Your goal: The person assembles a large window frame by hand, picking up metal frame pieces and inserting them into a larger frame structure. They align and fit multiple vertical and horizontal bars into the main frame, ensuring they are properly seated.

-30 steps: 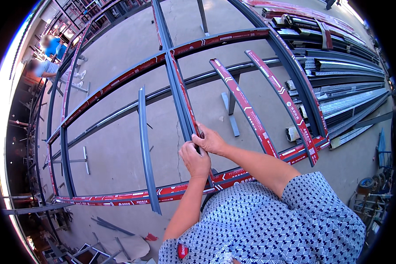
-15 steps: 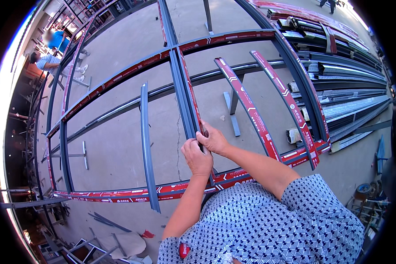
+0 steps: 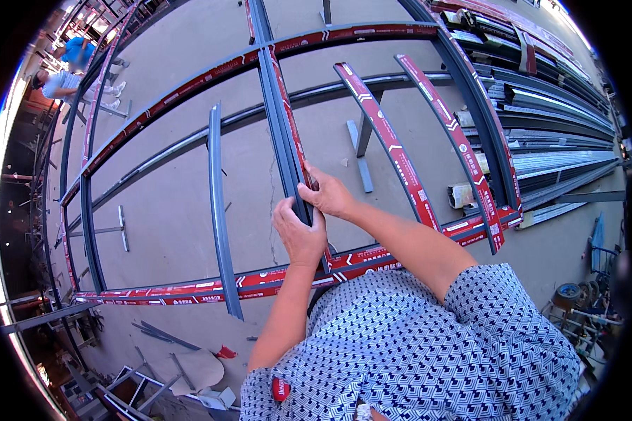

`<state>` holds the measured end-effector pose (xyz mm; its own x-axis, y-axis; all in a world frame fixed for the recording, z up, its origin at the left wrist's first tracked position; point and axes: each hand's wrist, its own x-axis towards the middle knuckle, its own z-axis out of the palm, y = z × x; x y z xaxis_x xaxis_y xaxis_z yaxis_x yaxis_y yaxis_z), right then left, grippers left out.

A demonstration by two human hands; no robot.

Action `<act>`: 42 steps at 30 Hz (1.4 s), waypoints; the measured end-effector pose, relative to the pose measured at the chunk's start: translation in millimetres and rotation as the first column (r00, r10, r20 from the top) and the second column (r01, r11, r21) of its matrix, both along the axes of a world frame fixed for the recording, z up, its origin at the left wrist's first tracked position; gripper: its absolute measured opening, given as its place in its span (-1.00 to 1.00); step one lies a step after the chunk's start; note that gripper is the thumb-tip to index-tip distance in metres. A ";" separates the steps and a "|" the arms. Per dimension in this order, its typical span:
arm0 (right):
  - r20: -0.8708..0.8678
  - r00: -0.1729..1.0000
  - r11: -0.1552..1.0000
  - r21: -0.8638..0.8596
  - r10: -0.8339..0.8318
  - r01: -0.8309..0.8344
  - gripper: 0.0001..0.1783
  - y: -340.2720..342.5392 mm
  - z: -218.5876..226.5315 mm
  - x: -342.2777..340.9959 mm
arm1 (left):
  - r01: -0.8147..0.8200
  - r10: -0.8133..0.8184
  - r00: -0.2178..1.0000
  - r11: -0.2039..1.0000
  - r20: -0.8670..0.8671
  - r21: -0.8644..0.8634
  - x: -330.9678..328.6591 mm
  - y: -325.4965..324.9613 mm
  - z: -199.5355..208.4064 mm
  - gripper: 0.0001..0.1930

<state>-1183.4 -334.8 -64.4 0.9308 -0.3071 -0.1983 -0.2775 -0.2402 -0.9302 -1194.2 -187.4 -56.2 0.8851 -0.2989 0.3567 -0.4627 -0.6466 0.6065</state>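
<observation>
A large window frame point(image 3: 211, 67) of dark grey metal profiles with red film along its edges lies before me, raised off the floor. My left hand point(image 3: 300, 231) is closed round the near end of its middle bar point(image 3: 277, 119), thumb on top. Just beyond it, my right hand point(image 3: 328, 193) grips the same bar from the right side, fingers curled over the edge and partly hidden. Left of my hands, a loose grey strip point(image 3: 221, 210) lies across the near rail point(image 3: 267, 281). Two loose red-filmed strips point(image 3: 393, 147) rest across the frame to the right.
Stacked metal profiles point(image 3: 548, 126) fill the right side. A stand point(image 3: 361, 151) shows under the frame. Two people point(image 3: 60, 84) are at the far left. Offcuts point(image 3: 165, 335) and a jumble of metal pieces point(image 3: 147, 393) lie at lower left; a wheeled item point(image 3: 570, 293) stands at right.
The frame and strips appear slightly higher and farther left in view. Both hands remain on the middle bar, with the right hand's fingers shifted a little along it.
</observation>
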 end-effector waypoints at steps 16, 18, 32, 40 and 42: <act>-0.157 0.983 0.982 -0.148 0.094 -0.118 -0.02 5.8 17.7 6.5 | 0.038 -0.187 0.521 0.980 -0.833 -0.196 3.0 60.1 21.7 -0.05; -0.152 0.984 0.979 -0.168 0.089 -0.115 -0.03 4.9 20.0 6.5 | 0.031 -0.195 0.506 0.978 -0.840 -0.208 2.3 60.7 16.5 -0.04; -0.129 0.990 0.943 -0.318 0.058 -0.097 -0.12 12.8 9.5 8.8 | 0.042 -0.178 0.484 0.983 -0.857 -0.181 6.9 58.1 24.2 -0.14; -0.151 0.988 0.940 -0.330 0.041 -0.090 -0.13 15.7 9.6 9.0 | 0.047 -0.185 0.550 0.981 -0.814 -0.191 -2.6 58.2 8.7 -0.19; -0.139 0.989 0.950 -0.299 0.045 -0.085 -0.13 15.4 11.4 7.8 | 0.043 -0.169 0.569 0.984 -0.805 -0.176 -5.2 58.6 4.2 -0.20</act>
